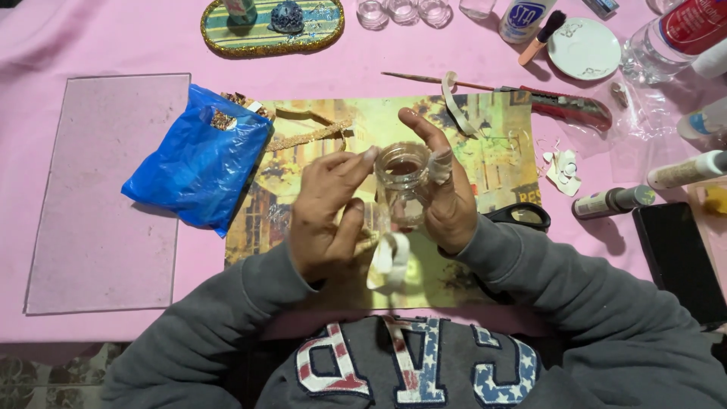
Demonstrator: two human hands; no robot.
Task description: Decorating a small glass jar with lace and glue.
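A table under a pink cloth carries it all: a clear rectangular sheet at the left, a crumpled blue plastic bag beside it, a printed picture sheet in the middle. Along the far edge sit an oval glitter-rimmed tray, 3 small clear cups, a white saucer. Right: a red utility knife, black scissors.

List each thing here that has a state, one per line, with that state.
glass jar: open, no lid, held upright over the table
ribbon: loose end hanging below the jar
left hand: fingertips at the jar's rim
right hand: gripping the jar
blue plastic bag: crumpled, lying flat
scissors: lying partly under the right sleeve
paintbrush: lying unused
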